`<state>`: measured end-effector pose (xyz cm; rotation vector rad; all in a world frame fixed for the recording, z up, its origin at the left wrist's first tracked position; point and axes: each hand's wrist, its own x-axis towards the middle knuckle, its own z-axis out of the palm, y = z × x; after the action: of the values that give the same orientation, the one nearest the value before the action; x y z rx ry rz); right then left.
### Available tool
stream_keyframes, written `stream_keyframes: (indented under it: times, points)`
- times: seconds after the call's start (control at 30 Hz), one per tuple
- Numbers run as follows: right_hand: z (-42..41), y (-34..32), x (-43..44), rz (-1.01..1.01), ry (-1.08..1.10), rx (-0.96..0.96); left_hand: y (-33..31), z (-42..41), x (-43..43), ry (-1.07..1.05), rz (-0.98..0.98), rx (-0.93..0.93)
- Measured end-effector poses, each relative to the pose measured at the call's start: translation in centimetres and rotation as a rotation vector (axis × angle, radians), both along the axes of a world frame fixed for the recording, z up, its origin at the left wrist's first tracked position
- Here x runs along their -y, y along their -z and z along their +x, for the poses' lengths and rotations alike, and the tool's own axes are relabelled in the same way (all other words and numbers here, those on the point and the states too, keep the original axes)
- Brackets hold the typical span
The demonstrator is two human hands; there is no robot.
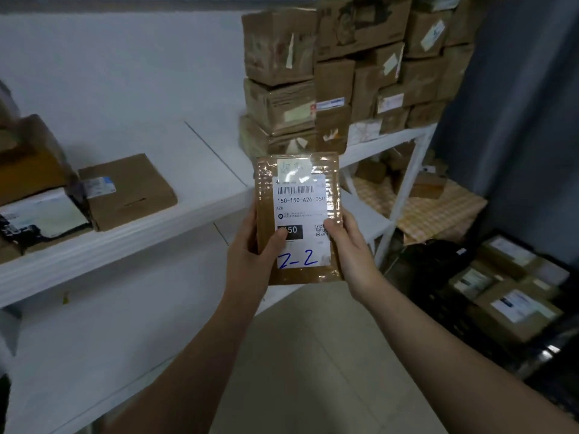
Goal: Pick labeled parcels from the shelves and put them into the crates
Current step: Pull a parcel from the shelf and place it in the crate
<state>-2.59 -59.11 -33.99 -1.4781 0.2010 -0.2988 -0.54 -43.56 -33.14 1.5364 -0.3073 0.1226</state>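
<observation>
Head | left hand (250, 252) and right hand (351, 245) both grip labeled parcel (297, 214)

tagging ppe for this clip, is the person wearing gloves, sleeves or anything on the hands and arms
No gloves: the left hand and right hand are both bare, and no rings show on the visible fingers. The left forearm and right forearm are uncovered down to the frame's bottom edge, so no sleeve shows. Neither wrist carries a watch or band.
</observation>
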Motion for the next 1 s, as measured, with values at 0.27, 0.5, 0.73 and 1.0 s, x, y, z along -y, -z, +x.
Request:
stream_keyframes:
  times: [0.27, 0.5, 0.73, 1.0]
  points:
    - [-5.4, 3.6, 13.3, 0.049, 0.235, -0.159, 4.0, -2.2, 14.1, 0.186, -0.029, -0.204]
    - [-12.3, 7.9, 25.9, -0.07, 0.359, -0.297, 8.1, -6.5, 28.2, 0.304, 0.017, -0.339]
    - [-17.2, 9.4, 36.1, -0.024, 0.384, -0.385, 10.6, -9.3, 38.6, 0.455, 0.11, -0.379]
    - [-17.7, 12.3, 44.6, 0.081, 0.461, -0.368, 13.5, -5.9, 49.4, 0.574, 0.296, -0.399]
